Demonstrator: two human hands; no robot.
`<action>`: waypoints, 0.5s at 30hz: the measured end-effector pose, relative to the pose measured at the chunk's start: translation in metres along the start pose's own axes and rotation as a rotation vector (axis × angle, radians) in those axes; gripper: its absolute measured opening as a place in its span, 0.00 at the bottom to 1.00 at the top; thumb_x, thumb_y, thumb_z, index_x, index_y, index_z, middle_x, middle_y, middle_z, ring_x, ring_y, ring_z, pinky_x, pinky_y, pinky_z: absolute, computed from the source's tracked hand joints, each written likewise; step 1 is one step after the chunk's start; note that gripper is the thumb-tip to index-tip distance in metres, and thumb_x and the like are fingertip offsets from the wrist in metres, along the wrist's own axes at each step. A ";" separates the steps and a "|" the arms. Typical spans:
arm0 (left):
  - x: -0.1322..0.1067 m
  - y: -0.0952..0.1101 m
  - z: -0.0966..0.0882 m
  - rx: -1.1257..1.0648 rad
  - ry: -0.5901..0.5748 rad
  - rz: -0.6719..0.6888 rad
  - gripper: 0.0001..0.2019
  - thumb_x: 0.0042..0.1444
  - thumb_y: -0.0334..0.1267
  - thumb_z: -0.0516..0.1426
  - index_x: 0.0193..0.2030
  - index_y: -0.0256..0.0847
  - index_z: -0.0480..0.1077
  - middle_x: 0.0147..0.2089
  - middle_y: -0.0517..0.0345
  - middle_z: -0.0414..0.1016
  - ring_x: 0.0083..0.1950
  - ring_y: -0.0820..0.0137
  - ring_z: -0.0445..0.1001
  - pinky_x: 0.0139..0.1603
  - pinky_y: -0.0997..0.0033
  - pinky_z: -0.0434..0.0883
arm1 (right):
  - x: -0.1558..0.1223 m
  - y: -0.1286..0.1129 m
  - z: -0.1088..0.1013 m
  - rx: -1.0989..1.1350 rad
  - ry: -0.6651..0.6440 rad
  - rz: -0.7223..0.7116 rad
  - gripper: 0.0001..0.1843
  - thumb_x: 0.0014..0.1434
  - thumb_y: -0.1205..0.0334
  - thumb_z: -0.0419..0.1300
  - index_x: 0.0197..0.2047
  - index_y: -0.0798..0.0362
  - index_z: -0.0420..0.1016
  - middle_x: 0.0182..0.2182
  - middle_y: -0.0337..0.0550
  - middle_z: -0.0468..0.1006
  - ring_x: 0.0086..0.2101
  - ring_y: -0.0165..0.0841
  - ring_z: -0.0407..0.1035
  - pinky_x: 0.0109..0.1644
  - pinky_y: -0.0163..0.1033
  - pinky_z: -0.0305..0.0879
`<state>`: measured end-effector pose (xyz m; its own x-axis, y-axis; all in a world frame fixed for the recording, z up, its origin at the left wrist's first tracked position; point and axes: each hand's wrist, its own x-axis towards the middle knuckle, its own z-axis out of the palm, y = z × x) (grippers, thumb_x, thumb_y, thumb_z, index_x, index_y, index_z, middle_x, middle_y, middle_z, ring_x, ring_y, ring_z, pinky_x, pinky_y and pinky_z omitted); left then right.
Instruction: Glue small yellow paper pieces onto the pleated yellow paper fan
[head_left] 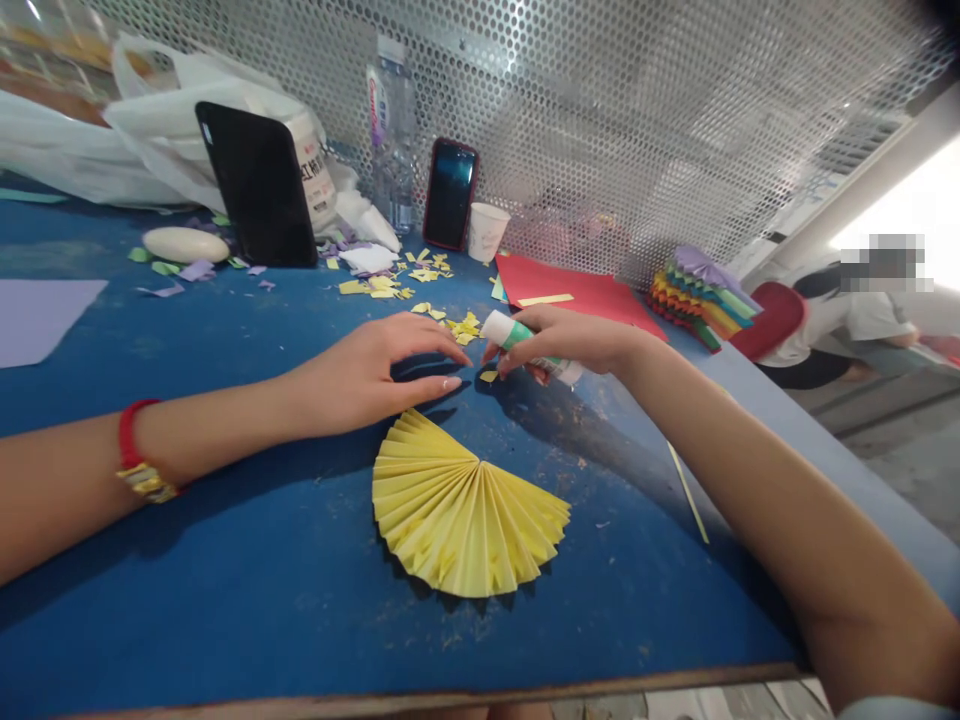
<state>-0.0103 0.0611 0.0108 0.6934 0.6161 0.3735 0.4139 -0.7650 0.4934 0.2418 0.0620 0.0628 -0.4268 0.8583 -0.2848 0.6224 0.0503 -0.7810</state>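
A yellow pleated paper fan (472, 520) lies spread in a half circle on the blue table, close to me. Just beyond it my left hand (390, 365) hovers low, palm down, fingers apart and holding nothing. My right hand (559, 340) is closed around a white and green glue stick (499, 328), its white cap end pointing left toward my left fingers. Small yellow paper scraps (465, 328) lie behind the fingertips of both hands. One scrap (489, 376) is directly below my right fingertips.
Red paper sheets (577, 285) and a stack of colourful folded fans (697, 295) lie at the back right. Behind my hands stand a paper cup (489, 232), a phone (450, 195), a bottle (394, 140) and a black tablet-like device (259, 185). Purple paper (45, 315) lies left. A person sits beyond the table.
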 end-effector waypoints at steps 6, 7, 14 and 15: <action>-0.003 0.001 0.008 0.216 -0.074 0.001 0.25 0.70 0.61 0.46 0.66 0.61 0.70 0.80 0.57 0.47 0.81 0.45 0.37 0.76 0.29 0.38 | 0.005 -0.003 -0.002 0.036 0.306 -0.092 0.08 0.46 0.79 0.63 0.29 0.58 0.76 0.21 0.36 0.74 0.23 0.27 0.68 0.26 0.31 0.64; -0.003 0.002 0.009 0.224 -0.107 -0.010 0.26 0.70 0.62 0.44 0.67 0.62 0.69 0.81 0.58 0.42 0.81 0.44 0.35 0.76 0.28 0.36 | 0.005 -0.004 -0.002 0.050 0.348 -0.117 0.09 0.45 0.80 0.62 0.28 0.57 0.74 0.21 0.35 0.74 0.23 0.27 0.68 0.26 0.31 0.64; -0.002 0.014 0.002 0.201 -0.290 -0.118 0.25 0.72 0.58 0.40 0.68 0.67 0.67 0.83 0.68 0.32 0.82 0.44 0.26 0.76 0.31 0.28 | -0.015 -0.018 0.020 0.172 0.568 -0.192 0.09 0.49 0.75 0.61 0.35 0.56 0.74 0.20 0.33 0.73 0.23 0.30 0.72 0.24 0.31 0.68; -0.002 0.016 0.001 0.199 -0.292 -0.124 0.25 0.73 0.57 0.39 0.67 0.66 0.68 0.83 0.67 0.33 0.82 0.45 0.26 0.76 0.31 0.28 | -0.021 -0.020 0.025 0.193 0.587 -0.202 0.10 0.49 0.73 0.63 0.38 0.56 0.75 0.22 0.33 0.74 0.23 0.30 0.72 0.22 0.31 0.67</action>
<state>-0.0043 0.0475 0.0175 0.7583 0.6485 0.0664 0.5916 -0.7274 0.3477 0.2216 0.0302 0.0703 -0.0596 0.9806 0.1869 0.4152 0.1946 -0.8887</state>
